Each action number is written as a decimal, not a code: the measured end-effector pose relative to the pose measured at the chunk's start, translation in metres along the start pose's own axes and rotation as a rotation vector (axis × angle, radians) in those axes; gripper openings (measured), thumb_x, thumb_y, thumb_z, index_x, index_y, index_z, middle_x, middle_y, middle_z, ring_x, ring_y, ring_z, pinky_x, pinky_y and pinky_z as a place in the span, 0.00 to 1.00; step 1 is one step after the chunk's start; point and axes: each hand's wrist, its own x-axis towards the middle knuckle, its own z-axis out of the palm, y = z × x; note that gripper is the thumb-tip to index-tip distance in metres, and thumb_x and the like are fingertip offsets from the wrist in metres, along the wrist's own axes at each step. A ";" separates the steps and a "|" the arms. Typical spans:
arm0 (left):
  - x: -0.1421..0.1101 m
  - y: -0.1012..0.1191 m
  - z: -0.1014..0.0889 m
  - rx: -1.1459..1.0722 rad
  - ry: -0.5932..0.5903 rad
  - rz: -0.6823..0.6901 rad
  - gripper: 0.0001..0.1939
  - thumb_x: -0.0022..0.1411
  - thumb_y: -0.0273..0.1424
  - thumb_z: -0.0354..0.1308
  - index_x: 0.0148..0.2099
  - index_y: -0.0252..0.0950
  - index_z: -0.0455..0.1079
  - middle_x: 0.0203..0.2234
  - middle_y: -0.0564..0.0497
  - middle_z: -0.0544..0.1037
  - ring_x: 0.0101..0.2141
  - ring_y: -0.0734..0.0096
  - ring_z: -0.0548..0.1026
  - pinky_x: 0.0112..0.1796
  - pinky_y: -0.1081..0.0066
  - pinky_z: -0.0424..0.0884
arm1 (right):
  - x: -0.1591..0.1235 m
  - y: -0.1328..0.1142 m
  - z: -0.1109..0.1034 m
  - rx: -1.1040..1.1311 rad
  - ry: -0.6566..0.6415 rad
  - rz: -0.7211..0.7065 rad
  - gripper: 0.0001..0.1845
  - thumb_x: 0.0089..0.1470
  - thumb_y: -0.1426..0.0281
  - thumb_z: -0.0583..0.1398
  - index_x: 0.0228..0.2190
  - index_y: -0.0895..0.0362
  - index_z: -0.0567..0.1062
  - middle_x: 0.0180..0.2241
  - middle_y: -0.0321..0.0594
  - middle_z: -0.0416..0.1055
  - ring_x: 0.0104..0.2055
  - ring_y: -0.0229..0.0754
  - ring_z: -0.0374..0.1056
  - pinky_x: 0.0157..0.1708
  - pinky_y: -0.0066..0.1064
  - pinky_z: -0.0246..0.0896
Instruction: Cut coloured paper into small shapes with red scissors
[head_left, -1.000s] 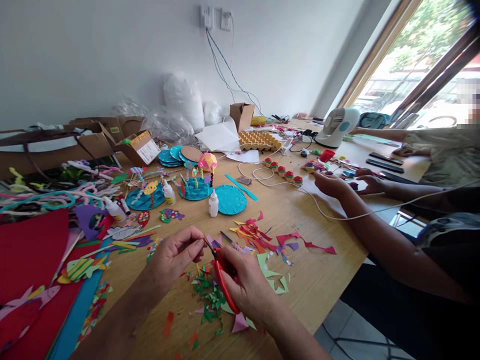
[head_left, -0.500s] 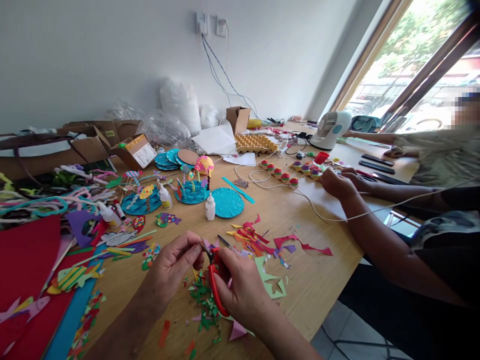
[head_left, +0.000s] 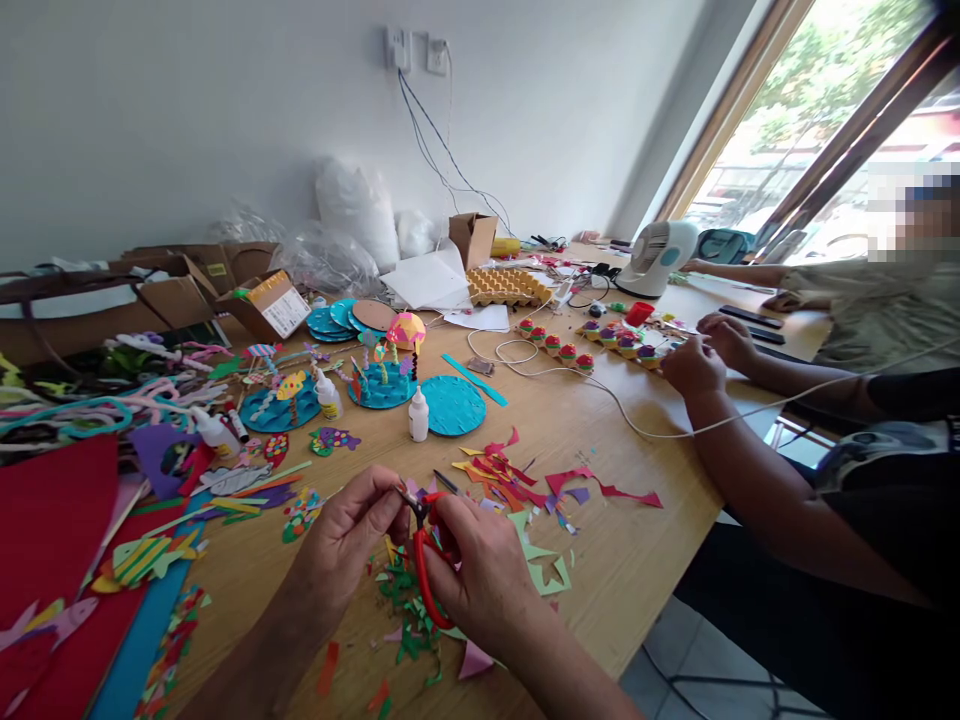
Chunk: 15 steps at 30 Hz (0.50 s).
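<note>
My right hand (head_left: 491,565) is closed around the red-handled scissors (head_left: 422,580), whose blades point up and left toward my left fingertips. My left hand (head_left: 358,525) is pinched right by the blade tips; whatever it holds is too small to make out. Under both hands lie green paper scraps (head_left: 412,605). Beyond them are red and orange paper scraps (head_left: 510,475) and a light green offcut (head_left: 551,570) with a star-shaped hole.
A white glue bottle (head_left: 418,415) stands beside a blue round plate (head_left: 454,405). Decorated blue plates (head_left: 281,405), paper fish (head_left: 146,558) and red card (head_left: 52,560) lie left. At right a co-worker's hands (head_left: 694,365) are near painted egg-carton strips (head_left: 622,342); a white cable (head_left: 637,432) crosses the table.
The scissors' handles have shifted slightly, while my left hand keeps its pinch. The co-worker's hands have drawn right, away from the egg-carton strip, and moved apart.
</note>
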 end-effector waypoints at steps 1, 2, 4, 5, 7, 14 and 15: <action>0.000 0.000 0.000 0.005 -0.008 0.003 0.08 0.61 0.34 0.53 0.31 0.38 0.67 0.21 0.57 0.68 0.26 0.75 0.65 0.31 0.75 0.63 | 0.000 0.000 0.000 0.003 0.001 -0.002 0.05 0.52 0.68 0.54 0.27 0.56 0.65 0.22 0.34 0.64 0.22 0.36 0.56 0.23 0.26 0.43; 0.000 0.000 -0.001 0.013 -0.016 0.005 0.08 0.61 0.34 0.52 0.31 0.38 0.67 0.21 0.57 0.68 0.26 0.75 0.65 0.31 0.75 0.63 | -0.001 0.000 0.000 0.008 0.001 -0.004 0.05 0.52 0.68 0.54 0.27 0.56 0.65 0.22 0.34 0.64 0.21 0.36 0.56 0.23 0.26 0.43; 0.001 0.001 -0.002 0.043 -0.035 0.009 0.08 0.62 0.34 0.52 0.31 0.38 0.67 0.21 0.57 0.68 0.26 0.75 0.65 0.31 0.75 0.63 | -0.001 0.001 -0.001 0.020 -0.004 -0.005 0.04 0.52 0.69 0.54 0.27 0.56 0.65 0.21 0.34 0.64 0.21 0.35 0.55 0.23 0.26 0.42; 0.001 0.002 -0.003 0.062 -0.045 0.014 0.09 0.62 0.33 0.51 0.31 0.37 0.67 0.21 0.57 0.68 0.26 0.75 0.65 0.31 0.75 0.63 | -0.002 0.001 -0.002 0.027 -0.008 -0.005 0.04 0.52 0.69 0.54 0.27 0.56 0.65 0.21 0.34 0.64 0.21 0.35 0.55 0.22 0.26 0.42; 0.001 0.004 -0.004 0.100 -0.063 0.027 0.09 0.62 0.32 0.50 0.30 0.37 0.67 0.21 0.57 0.67 0.26 0.76 0.65 0.31 0.76 0.63 | -0.002 0.001 -0.003 0.039 -0.021 -0.002 0.04 0.51 0.69 0.55 0.26 0.56 0.65 0.21 0.33 0.63 0.21 0.35 0.55 0.22 0.26 0.42; 0.003 0.012 -0.005 0.173 -0.123 0.043 0.09 0.61 0.31 0.49 0.30 0.37 0.67 0.20 0.58 0.66 0.25 0.76 0.65 0.29 0.76 0.63 | -0.004 0.004 -0.002 0.043 -0.050 -0.003 0.06 0.51 0.69 0.55 0.25 0.56 0.63 0.20 0.32 0.62 0.21 0.34 0.56 0.22 0.26 0.42; 0.003 0.013 -0.005 0.188 -0.131 0.040 0.09 0.61 0.30 0.49 0.29 0.37 0.67 0.20 0.58 0.66 0.25 0.76 0.65 0.29 0.76 0.62 | -0.005 0.005 -0.002 0.045 -0.053 -0.006 0.05 0.51 0.70 0.55 0.25 0.56 0.63 0.20 0.32 0.62 0.21 0.34 0.56 0.22 0.26 0.42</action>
